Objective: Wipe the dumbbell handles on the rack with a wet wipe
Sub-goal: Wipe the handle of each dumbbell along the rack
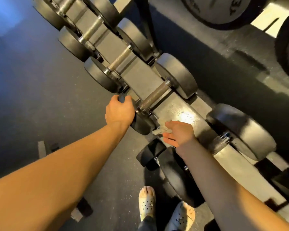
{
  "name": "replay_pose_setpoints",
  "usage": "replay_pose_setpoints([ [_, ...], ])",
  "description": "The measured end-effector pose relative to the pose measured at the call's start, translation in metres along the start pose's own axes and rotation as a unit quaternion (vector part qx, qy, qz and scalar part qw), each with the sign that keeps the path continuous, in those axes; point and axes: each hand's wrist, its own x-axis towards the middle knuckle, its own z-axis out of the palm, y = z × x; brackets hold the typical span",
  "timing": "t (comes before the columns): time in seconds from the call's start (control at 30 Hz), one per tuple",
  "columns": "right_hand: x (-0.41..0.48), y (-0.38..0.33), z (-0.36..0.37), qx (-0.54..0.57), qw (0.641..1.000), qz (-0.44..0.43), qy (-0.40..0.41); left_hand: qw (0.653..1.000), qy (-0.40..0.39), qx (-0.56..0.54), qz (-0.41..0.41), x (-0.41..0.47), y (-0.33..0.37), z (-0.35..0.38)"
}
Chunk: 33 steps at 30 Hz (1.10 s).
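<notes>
Landmark: dumbbell handle (pixel 154 95), a knurled bar lying across the rack (pixel 195 114).
Left hand: left hand (pixel 119 110) sits at the near end of the dumbbell handle, fingers curled over the rim of the front head (pixel 140 125), bracing it.
Right hand: right hand (pixel 178 134) is just below and right of the dumbbell handle, apart from it, thumb and fingers pinching the wet wipe (pixel 158 129).
Wet wipe: crumpled, beside the front head, not touching the dumbbell handle.
Step in hand: judged to be the approach to this bar, with the wipe short of it.
Next move: carry the wipe up onto the dumbbell handle, wrap it round the knurling and stroke end to end while the left hand steadies the head.
Remaining: more handles lie beyond the dumbbell handle along the rack.
</notes>
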Motion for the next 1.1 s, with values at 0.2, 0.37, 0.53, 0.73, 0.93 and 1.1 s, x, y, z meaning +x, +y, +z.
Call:
replay_pose_setpoints([
  [0.2, 0.008, 0.001, 0.012, 0.021, 0.999, -0.03, -0.027, 0.999, -0.037, 0.021, 0.018, 0.015, 0.006, -0.009],
  [0.37, 0.031, -0.002, 0.033, 0.059, 0.997, -0.053, 0.006, 0.996, -0.069, 0.039, 0.038, 0.018, 0.007, -0.015],
  [0.53, 0.049, -0.003, 0.065, -0.093, 0.992, -0.085, 0.02, 0.996, -0.063, 0.033, 0.052, 0.02, 0.005, -0.012],
  [0.73, 0.068, -0.012, 0.072, -0.152, 0.983, -0.099, -0.008, 0.996, -0.061, 0.008, 0.067, 0.025, 0.0, -0.01],
  [0.93, 0.065, -0.013, 0.062, -0.004, 0.995, -0.09, -0.035, 0.996, -0.058, -0.005, 0.07, 0.024, -0.001, -0.01],
  [1.1, 0.048, -0.006, 0.06, -0.228, 0.95, -0.211, -0.04, 0.996, -0.047, 0.007, 0.074, 0.019, -0.004, -0.008],
])
